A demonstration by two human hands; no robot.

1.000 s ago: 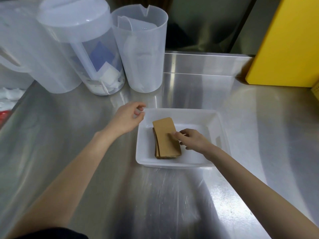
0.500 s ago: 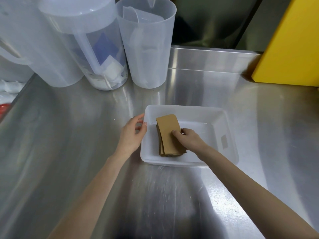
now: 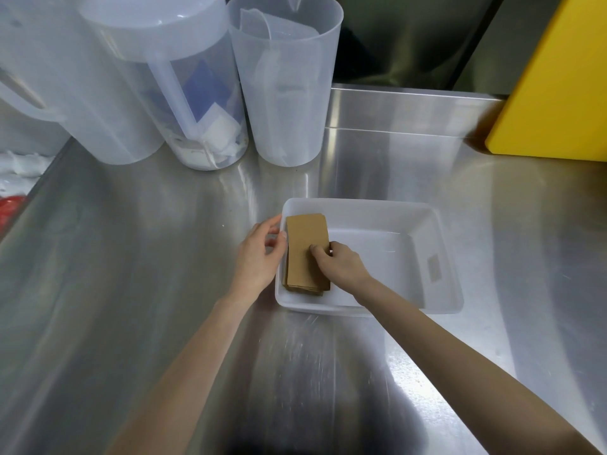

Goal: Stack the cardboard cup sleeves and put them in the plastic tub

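Note:
A stack of brown cardboard cup sleeves [image 3: 307, 243] lies flat in the left part of the white plastic tub [image 3: 437, 251] on the steel counter. My right hand [image 3: 340, 267] rests on the stack, fingertips curled and pressing on its top and right edge. My left hand [image 3: 261, 257] grips the tub's left rim, thumb over the wall beside the sleeves. The near end of the stack is partly hidden by my right hand.
Three translucent plastic pitchers [image 3: 282, 80] stand at the back left, one holding paper packets [image 3: 210, 103]. A yellow board [image 3: 558, 90] leans at the back right. The steel counter [image 3: 131, 290] has a raised back ledge. White and red items [image 3: 13, 178] lie off the left edge.
My left hand came from above the tub's far-left corner down onto the left rim. The right hand stayed on the sleeves and pushed the stack closer to the left wall.

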